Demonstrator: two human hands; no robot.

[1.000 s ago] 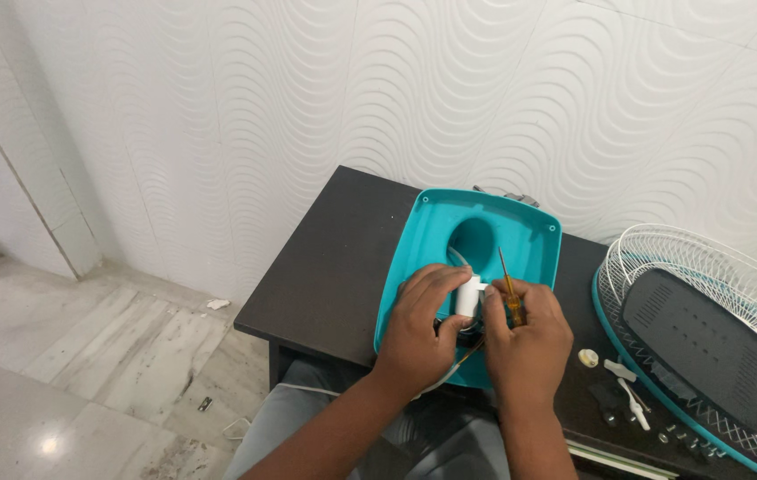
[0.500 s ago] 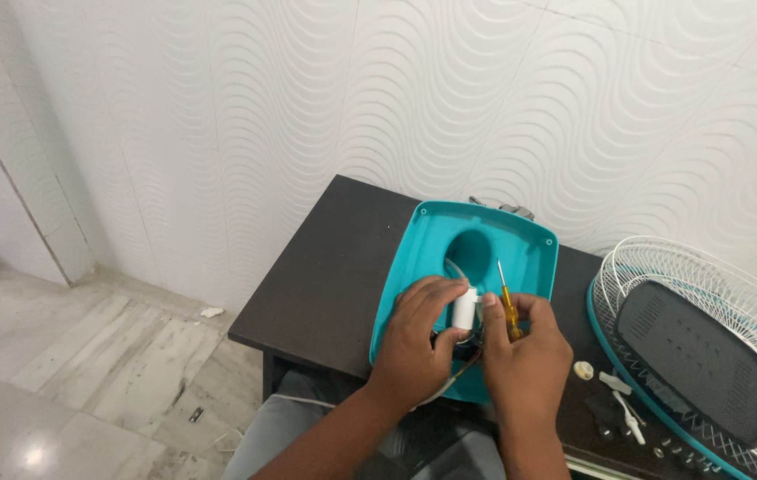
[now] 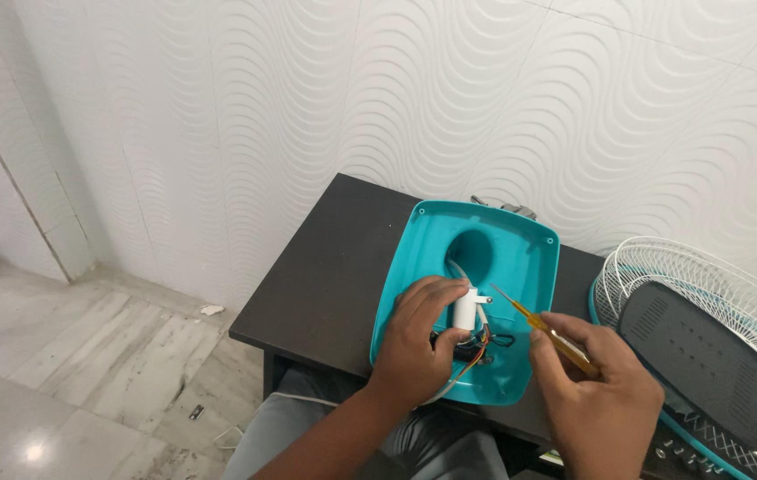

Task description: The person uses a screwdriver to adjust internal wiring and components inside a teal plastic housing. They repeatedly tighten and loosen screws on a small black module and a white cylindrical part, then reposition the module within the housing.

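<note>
The left hand (image 3: 416, 342) pinched a white cylindrical capacitor (image 3: 466, 311) inside the upturned teal fan base (image 3: 521, 244), wires beneath its fingers. Just beside it, the right hand (image 3: 596, 391) was closed around a yellow-handled screwdriver (image 3: 543, 331), tip pointing toward the capacitor.

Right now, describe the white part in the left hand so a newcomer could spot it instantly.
Find the black rectangular table by the wavy white wall, then the teal plastic fan base shell lying open on it. The left hand pinches a small white plastic cylinder over its middle. It is the only white part there, among thin coloured wires.
</note>
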